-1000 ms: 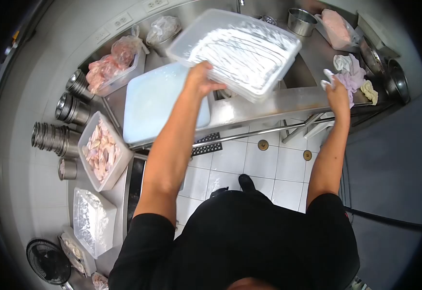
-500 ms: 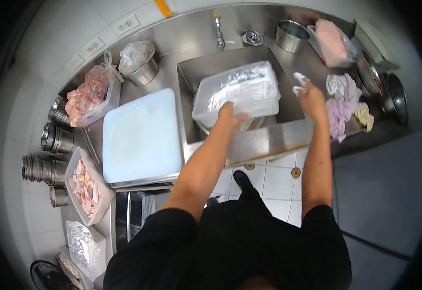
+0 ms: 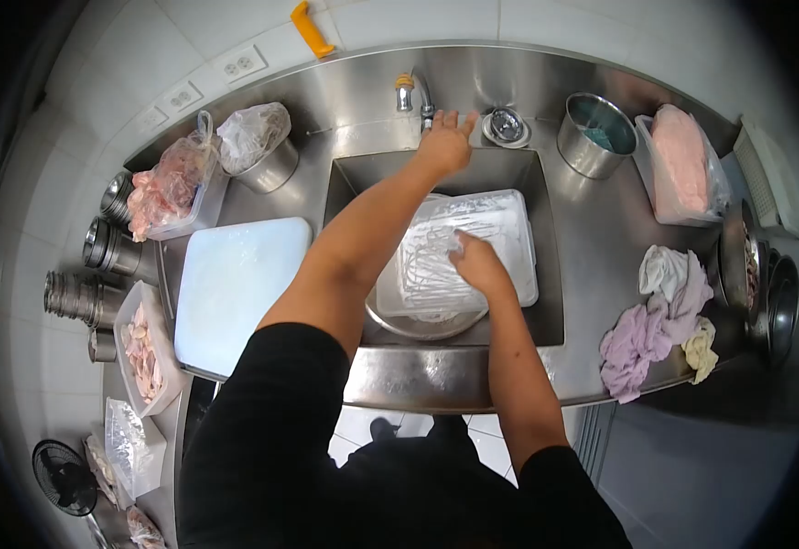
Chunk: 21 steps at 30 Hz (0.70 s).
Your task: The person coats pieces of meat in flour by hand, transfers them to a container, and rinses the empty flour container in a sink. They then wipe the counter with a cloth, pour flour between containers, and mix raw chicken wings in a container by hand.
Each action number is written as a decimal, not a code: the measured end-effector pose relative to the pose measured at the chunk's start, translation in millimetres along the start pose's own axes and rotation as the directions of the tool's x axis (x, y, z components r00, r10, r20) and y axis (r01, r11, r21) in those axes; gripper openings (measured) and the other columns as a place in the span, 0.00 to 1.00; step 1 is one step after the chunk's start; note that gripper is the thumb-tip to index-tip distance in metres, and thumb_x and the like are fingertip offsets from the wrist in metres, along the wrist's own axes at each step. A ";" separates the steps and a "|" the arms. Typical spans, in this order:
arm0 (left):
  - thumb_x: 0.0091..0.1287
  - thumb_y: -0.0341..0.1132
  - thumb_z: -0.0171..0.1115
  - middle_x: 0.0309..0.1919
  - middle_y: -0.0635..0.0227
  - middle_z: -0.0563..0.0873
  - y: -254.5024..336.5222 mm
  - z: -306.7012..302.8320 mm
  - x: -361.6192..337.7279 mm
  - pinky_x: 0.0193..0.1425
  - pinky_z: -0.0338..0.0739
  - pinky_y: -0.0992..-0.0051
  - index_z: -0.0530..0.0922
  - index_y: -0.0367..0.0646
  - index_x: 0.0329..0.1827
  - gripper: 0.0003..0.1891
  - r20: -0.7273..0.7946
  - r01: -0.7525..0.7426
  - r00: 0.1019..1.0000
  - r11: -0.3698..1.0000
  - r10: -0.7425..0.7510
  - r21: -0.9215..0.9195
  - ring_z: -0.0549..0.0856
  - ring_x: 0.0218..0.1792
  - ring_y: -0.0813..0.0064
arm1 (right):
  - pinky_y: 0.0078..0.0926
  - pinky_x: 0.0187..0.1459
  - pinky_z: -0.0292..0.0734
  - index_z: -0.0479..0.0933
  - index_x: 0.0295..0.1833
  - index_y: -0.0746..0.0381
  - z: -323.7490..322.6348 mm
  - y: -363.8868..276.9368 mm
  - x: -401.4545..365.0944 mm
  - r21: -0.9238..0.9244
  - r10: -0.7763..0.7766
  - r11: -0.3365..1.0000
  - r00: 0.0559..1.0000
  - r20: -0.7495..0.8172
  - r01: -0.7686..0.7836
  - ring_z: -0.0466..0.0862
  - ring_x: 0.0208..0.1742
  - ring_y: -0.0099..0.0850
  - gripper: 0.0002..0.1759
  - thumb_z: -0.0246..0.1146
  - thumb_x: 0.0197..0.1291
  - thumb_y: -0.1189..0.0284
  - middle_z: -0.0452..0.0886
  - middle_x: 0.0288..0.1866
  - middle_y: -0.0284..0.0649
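Note:
My left hand (image 3: 446,144) is at the base of the faucet (image 3: 423,94), behind the sink, with its fingers spread and nothing seen in it. My right hand (image 3: 479,262) is over the white plastic container (image 3: 507,226) in the sink (image 3: 550,265). Its fingers are bent toward the container's soapy surface; what they hold, if anything, is too small to tell. Beneath the container a round metal bowl (image 3: 427,328) shows at its front rim.
Left of the sink lies a white cutting board (image 3: 239,288), with tubs of raw meat (image 3: 146,361) beyond it. On the right are a metal pot (image 3: 596,146), a container of pink meat (image 3: 679,165) and crumpled cloths (image 3: 647,334). A drain strainer (image 3: 506,126) sits behind the sink.
My left hand has let go of the container and moved up to the faucet. My right hand has come from the right side onto the container, which now lies lower in the sink. The view has shifted.

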<state>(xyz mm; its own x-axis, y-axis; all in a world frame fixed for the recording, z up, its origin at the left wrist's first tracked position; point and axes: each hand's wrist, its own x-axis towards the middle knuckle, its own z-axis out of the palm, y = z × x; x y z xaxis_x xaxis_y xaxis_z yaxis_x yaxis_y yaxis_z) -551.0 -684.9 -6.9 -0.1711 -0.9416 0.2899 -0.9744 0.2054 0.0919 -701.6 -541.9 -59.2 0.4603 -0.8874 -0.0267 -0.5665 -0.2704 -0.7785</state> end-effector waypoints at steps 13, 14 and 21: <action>0.70 0.44 0.50 0.40 0.62 0.85 -68.0 1.0 -15.9 0.46 0.77 0.66 0.77 0.42 0.49 0.16 -0.157 0.124 0.951 0.797 -0.265 -0.591 0.83 0.42 0.65 | 0.40 0.50 0.76 0.71 0.57 0.71 18.4 -36.1 82.9 0.129 -0.038 0.988 0.938 -0.344 0.088 0.81 0.48 0.51 0.23 0.56 0.58 0.70 0.80 0.46 0.59; 0.70 0.46 0.50 0.40 0.63 0.85 -65.8 -0.1 -31.1 0.45 0.78 0.67 0.77 0.42 0.49 0.17 0.011 0.216 0.941 0.575 -0.338 -0.789 0.83 0.41 0.66 | 0.40 0.45 0.79 0.71 0.57 0.71 24.7 -40.0 91.5 0.108 -0.063 0.986 0.893 -0.445 0.123 0.83 0.44 0.50 0.23 0.55 0.59 0.69 0.81 0.44 0.57; 0.69 0.55 0.52 0.40 0.64 0.84 -29.9 7.5 -121.9 0.41 0.79 0.71 0.77 0.42 0.52 0.25 0.487 0.148 0.845 -0.779 -0.222 -0.610 0.83 0.39 0.73 | 0.32 0.17 0.72 0.78 0.38 0.70 45.9 -72.0 113.6 0.787 0.311 0.547 0.942 0.126 -0.286 0.81 0.20 0.32 0.28 0.51 0.66 0.52 0.79 0.25 0.44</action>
<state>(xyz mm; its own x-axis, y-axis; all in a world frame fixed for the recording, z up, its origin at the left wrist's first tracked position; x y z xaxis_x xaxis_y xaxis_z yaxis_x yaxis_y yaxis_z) -502.1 -578.3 -52.1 0.0001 -0.9709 -0.2395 0.8225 -0.1362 0.5522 -577.2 -606.1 -34.9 0.3438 -0.8728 -0.3465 0.0967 0.3999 -0.9114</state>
